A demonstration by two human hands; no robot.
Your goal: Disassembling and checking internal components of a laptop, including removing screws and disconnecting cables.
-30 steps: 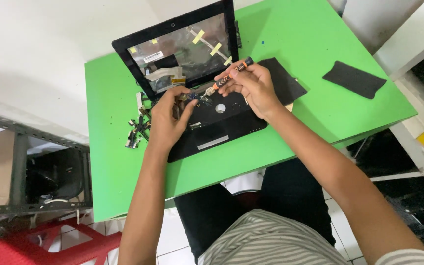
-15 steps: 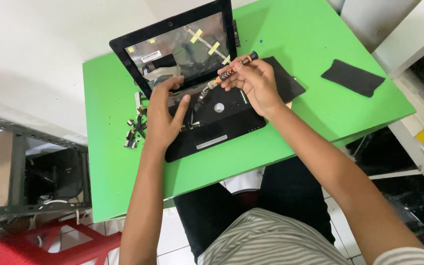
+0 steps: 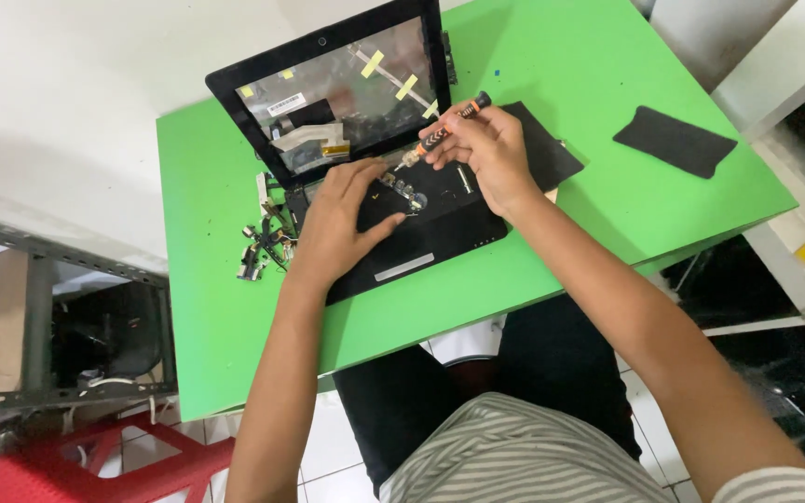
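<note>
Head camera looking straight down, and my right hand [image 3: 484, 149] has the small screwdriver [image 3: 442, 132] pinched in its fingertips, orange-and-black handle up toward the lid, tip angled down and left into the opened base of the little black laptop [image 3: 393, 224]. Half a second ago the driver sat a touch higher and flatter over the hinge line; now the tip has dropped right down among the small metal parts on the exposed board [image 3: 404, 191]. I'd say I've settled onto a screw, though the head itself is too small to make out.

My left hand [image 3: 335, 224] has shifted too. It was lifted and spread above the base a moment back; now it lies flat on the deck, fingers loose and open, thumb out toward the palm rest, holding nothing, just pinning the machine down. That steadies the base for the turning, as I read it.

Laptop sits mid-desk on the green desk [image 3: 607, 84], its lid [image 3: 328, 88] tipped back with the screen gone and yellow tape strips and a flat ribbon showing inside. Left of it, a scatter of loose brackets and screws [image 3: 258, 244] lies on the desk just beside the case. To the right, one flat black pad [image 3: 542, 149] lies partly under my right wrist, another black pad [image 3: 675, 140] well apart near the far edge.
</note>
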